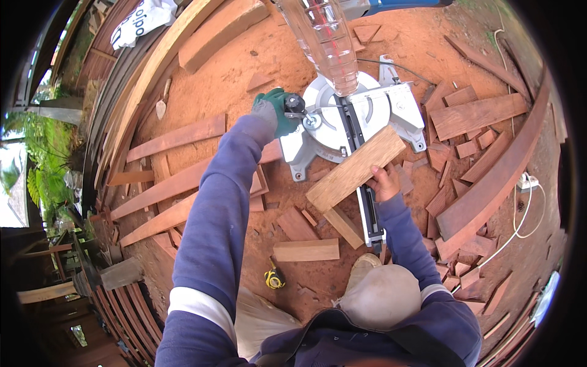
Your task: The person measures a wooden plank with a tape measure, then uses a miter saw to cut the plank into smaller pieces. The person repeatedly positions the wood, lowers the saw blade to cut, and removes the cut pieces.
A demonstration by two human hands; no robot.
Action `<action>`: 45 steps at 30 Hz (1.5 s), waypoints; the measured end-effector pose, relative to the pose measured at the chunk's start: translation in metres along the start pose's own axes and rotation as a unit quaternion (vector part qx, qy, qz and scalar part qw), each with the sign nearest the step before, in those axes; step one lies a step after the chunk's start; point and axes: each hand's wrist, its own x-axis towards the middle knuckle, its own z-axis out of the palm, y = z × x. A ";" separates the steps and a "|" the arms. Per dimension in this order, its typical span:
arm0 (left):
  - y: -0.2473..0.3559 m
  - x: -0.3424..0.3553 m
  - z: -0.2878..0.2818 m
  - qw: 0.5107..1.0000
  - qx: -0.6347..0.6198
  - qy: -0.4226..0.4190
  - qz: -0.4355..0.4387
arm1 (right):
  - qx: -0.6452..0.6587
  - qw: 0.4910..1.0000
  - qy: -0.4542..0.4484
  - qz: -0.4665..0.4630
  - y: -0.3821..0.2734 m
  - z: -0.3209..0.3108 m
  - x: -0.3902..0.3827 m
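Observation:
My left hand [276,111], in a green and grey glove, is closed at the black clamp knob [295,104] on the left side of a mitre saw [373,113]. Some of its fingers are hidden behind the knob. My bare right hand [385,182] grips the near right edge of a short light-brown board [354,168]. That board lies slanted across the front of the saw, over its dark slotted rail [367,208]. Above the saw's round base stands a clear ribbed plastic piece [330,49], with a red line showing inside.
Wooden offcuts [306,250] and a yellow tape measure [274,278] lie on reddish ground near my knees. A trowel [162,101] and long planks [165,196] are at left. A curved beam [489,202], wood scraps and a white cord [510,241] lie at right.

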 end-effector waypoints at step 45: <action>-0.034 -0.001 0.007 0.974 0.102 0.048 0.195 | -0.117 0.989 -0.067 -0.063 0.007 -0.009 -0.004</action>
